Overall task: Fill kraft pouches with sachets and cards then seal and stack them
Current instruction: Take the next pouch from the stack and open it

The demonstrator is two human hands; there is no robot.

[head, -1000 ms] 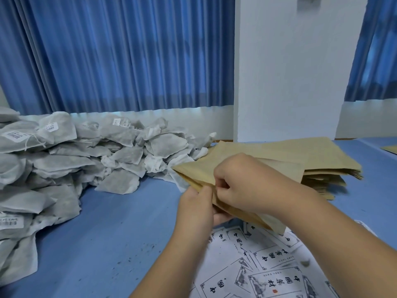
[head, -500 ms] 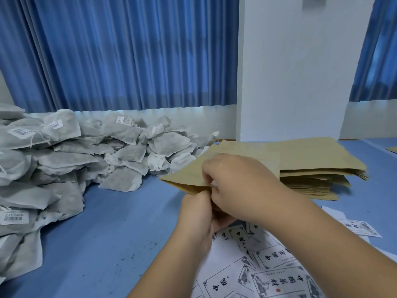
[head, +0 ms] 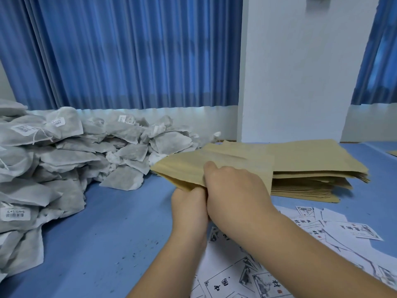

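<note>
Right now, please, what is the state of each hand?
Left hand: closed, holding the tan kraft paper pouch.
Right hand: closed, pinching the same pouch.

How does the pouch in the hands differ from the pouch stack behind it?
The held pouch is a single piece; the stack is many layers. The held pouch is raised off the table and tilted, pinched by the left hand and right hand; the stack lies flat on the table. Both are the same tan kraft paper.
</note>
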